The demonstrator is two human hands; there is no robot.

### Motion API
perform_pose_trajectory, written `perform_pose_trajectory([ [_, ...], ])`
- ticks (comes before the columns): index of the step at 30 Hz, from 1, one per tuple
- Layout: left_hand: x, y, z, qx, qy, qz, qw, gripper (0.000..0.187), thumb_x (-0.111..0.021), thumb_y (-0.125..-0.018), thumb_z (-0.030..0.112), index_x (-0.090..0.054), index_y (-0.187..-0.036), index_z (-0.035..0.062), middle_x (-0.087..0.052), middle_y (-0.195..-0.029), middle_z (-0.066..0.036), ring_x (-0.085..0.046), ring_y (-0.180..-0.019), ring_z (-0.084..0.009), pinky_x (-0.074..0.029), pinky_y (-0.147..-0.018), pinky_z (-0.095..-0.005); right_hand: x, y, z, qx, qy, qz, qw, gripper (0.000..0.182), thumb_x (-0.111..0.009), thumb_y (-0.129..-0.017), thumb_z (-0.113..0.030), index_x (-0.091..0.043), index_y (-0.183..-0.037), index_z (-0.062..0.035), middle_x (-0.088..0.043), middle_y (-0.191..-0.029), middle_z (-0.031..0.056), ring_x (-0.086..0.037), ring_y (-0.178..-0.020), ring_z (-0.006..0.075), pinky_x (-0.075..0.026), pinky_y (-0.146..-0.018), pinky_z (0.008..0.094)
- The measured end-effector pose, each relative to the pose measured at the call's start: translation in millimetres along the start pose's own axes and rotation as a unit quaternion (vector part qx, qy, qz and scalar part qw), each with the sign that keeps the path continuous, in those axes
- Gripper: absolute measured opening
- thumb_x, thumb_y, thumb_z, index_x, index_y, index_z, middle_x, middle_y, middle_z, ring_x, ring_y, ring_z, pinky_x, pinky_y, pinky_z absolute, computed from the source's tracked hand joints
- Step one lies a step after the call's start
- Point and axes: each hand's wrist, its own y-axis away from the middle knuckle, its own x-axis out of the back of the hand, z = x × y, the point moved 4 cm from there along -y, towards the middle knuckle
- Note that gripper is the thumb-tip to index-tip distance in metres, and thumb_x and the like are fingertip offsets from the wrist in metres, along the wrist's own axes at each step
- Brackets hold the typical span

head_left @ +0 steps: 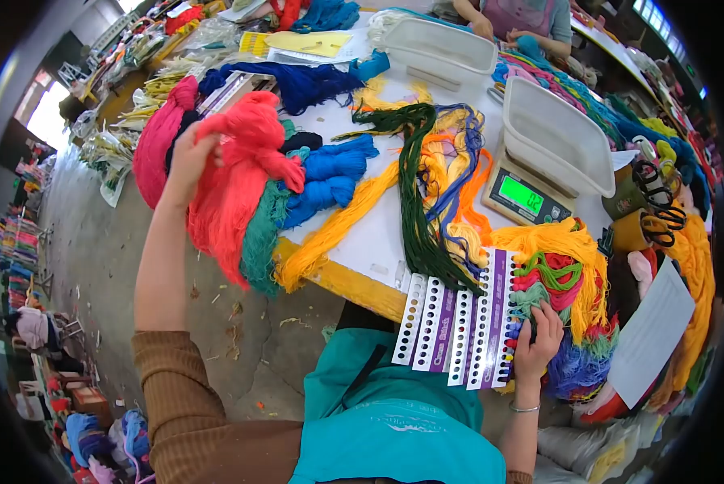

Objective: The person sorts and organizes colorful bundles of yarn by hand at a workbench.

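Note:
My left hand (191, 164) is closed on a large coral-red thread skein (237, 185) at the table's left edge. A teal-green skein (263, 238) hangs beside it, and blue skeins (330, 181) lie to its right. My right hand (539, 343) has its fingers bent around pale green thread (530, 298) at the edge of a punched thread card (491, 323). Small coloured thread knots run down that card's right side. More punched cards (435, 327) fan out to its left, overhanging the table's front edge. A dark green skein (418, 194) trails down to the cards.
A digital scale (523, 198) carries a clear plastic tray (556, 133); another tray (439, 48) stands farther back. Scissors (661, 226) stick out of cups at right. Yellow-orange thread (576, 250) lies near the cards. Across the table is another person (531, 24).

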Motion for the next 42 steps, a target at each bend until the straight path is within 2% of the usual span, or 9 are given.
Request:
perform_pose_trajectory([
  [3,26.7,11.4,31.6,0.002,0.124,-0.017,0.992,0.019,-0.056,-0.096,0.01,-0.061,-0.113,0.0049,-0.062,-0.086,0.0,-0.059,-0.07,-0.0073,-0.05,-0.061,-0.0235,-0.9,1.6,1.2,0.002,0.002,0.002,1.0,0.023,-0.06,-0.088,-0.007,-0.063,-0.109,0.0026,-0.063,-0.12,0.0181,-0.057,-0.111,0.0364,-0.041,-0.097,0.043],
  [6,31.7,25.4,60.3,-0.039,0.149,0.098,0.983,0.02,-0.055,-0.097,0.011,-0.061,-0.115,0.0043,-0.066,-0.095,-0.004,-0.063,-0.079,-0.0124,-0.053,-0.074,-0.0268,-0.9,1.5,1.8,0.007,0.005,0.014,1.0,0.025,-0.063,-0.085,-0.009,-0.064,-0.108,0.0012,-0.064,-0.119,0.0176,-0.058,-0.11,0.0364,-0.042,-0.094,0.0431],
  [13,46.2,21.8,59.0,-0.03,0.303,-0.002,0.953,0.024,-0.055,-0.097,0.01,-0.061,-0.118,0.0025,-0.069,-0.102,-0.009,-0.064,-0.082,-0.016,-0.053,-0.074,-0.0301,0.4,2.3,0.1,0.006,0.005,0.015,1.0,0.025,-0.062,-0.086,-0.008,-0.064,-0.108,0.001,-0.063,-0.119,0.0175,-0.058,-0.11,0.0362,-0.042,-0.094,0.0429],
  [20,14.3,12.1,72.3,0.048,0.276,-0.148,0.948,0.048,-0.054,-0.081,0.01,-0.055,-0.128,0.0009,-0.065,-0.119,-0.009,-0.062,-0.108,-0.0216,-0.049,-0.098,-0.0365,0.8,3.2,0.0,0.006,0.009,0.017,1.0,0.025,-0.063,-0.085,-0.008,-0.064,-0.108,0.0009,-0.064,-0.12,0.0166,-0.058,-0.111,0.0354,-0.042,-0.094,0.0429],
  [24,20.0,-30.9,14.8,-0.038,-0.25,-0.038,0.967,0.028,-0.058,-0.083,0.009,-0.066,-0.107,-0.0029,-0.069,-0.098,-0.012,-0.065,-0.092,-0.0192,-0.051,-0.085,-0.0308,0.9,3.4,0.0,0.002,0.008,0.016,1.0,0.025,-0.063,-0.085,-0.008,-0.064,-0.108,0.0008,-0.064,-0.12,0.0163,-0.058,-0.111,0.0352,-0.042,-0.094,0.0427],
  [34,-4.2,-18.3,11.2,-0.262,-0.394,0.136,0.87,0.02,-0.066,-0.085,0.018,-0.07,-0.098,0.0032,-0.068,-0.095,-0.016,-0.065,-0.093,-0.0326,-0.051,-0.085,-0.0384,-0.9,2.6,0.7,0.003,0.013,0.012,1.0,0.024,-0.062,-0.085,-0.007,-0.064,-0.108,0.0008,-0.064,-0.12,0.0168,-0.058,-0.11,0.0357,-0.042,-0.094,0.043],
  [37,-30.5,-9.5,14.3,-0.226,-0.364,0.006,0.903,0.018,-0.069,-0.084,0.021,-0.073,-0.09,0.0041,-0.067,-0.092,-0.012,-0.064,-0.09,-0.0292,-0.049,-0.082,-0.0408,-0.9,1.9,-0.2,0.001,0.016,0.011,1.0,0.024,-0.062,-0.085,-0.007,-0.064,-0.108,0.001,-0.064,-0.12,0.0169,-0.058,-0.11,0.0358,-0.042,-0.094,0.043],
  [41,-62.1,-2.3,4.2,-0.206,-0.455,-0.063,0.864,0.019,-0.07,-0.082,0.023,-0.074,-0.092,0.0069,-0.065,-0.093,-0.011,-0.062,-0.097,-0.0288,-0.049,-0.084,-0.041,-2.2,2.2,1.3,0.001,0.021,0.012,1.0,0.024,-0.062,-0.085,-0.007,-0.064,-0.108,0.0011,-0.064,-0.119,0.017,-0.058,-0.11,0.0358,-0.042,-0.094,0.043],
  [42,-70.8,0.9,2.8,-0.199,-0.555,-0.057,0.806,0.02,-0.071,-0.08,0.023,-0.074,-0.093,0.0078,-0.064,-0.096,-0.011,-0.06,-0.103,-0.0287,-0.049,-0.085,-0.0428,-2.3,2.1,1.9,0.0,0.023,0.012,1.0,0.024,-0.062,-0.085,-0.007,-0.064,-0.108,0.0011,-0.064,-0.119,0.017,-0.058,-0.11,0.0358,-0.042,-0.094,0.043],
])
